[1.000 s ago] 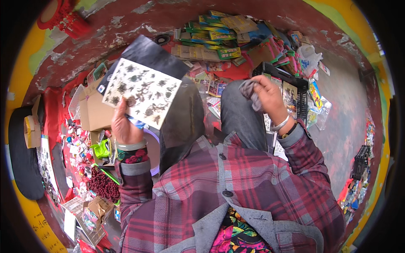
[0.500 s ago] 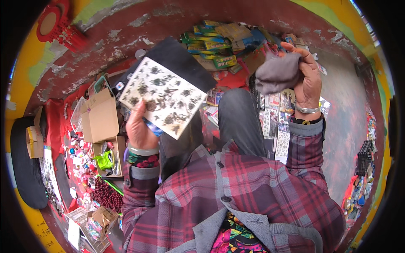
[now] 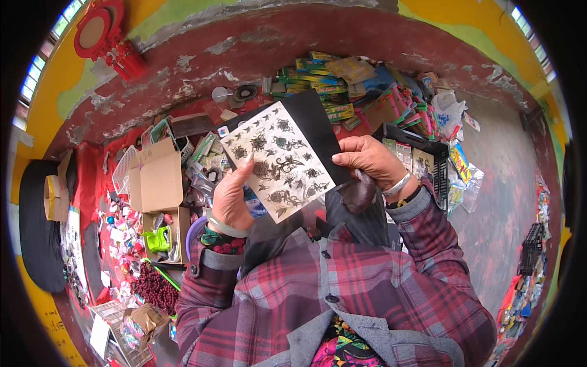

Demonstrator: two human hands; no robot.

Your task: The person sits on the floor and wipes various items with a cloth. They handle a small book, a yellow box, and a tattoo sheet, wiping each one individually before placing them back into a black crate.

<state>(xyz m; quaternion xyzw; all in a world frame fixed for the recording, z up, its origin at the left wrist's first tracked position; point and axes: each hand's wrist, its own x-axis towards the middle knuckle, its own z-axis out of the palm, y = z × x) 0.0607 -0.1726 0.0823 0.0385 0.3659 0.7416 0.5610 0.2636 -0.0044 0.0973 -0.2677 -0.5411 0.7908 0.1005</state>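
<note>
My left hand [image 3: 231, 199] is closed on the lower left edge of a cream sheet [image 3: 278, 162] printed with dark flower and vine designs, its thumb on the front. Behind the sheet lies a flat black board [image 3: 315, 119], sticking out along the top and right. My right hand [image 3: 373, 162] is closed at the board's right edge, thumb on top. From under its fingers hangs a dark grey-purple cloth [image 3: 359, 193]; how the fingers hold it is hidden. Both hands are above my lap.
On the left stand an open cardboard box [image 3: 156, 177] holding a bright green item [image 3: 157, 239] and a heap of dark red beads [image 3: 156, 286]. Ahead, colourful packets [image 3: 315, 79] lie by the wall. A black crate [image 3: 441, 174] sits right of my right hand.
My right hand has come down and left with the cloth, from raised at the right to the black board's edge. The sheet and board have shifted right and tilted more steeply.
</note>
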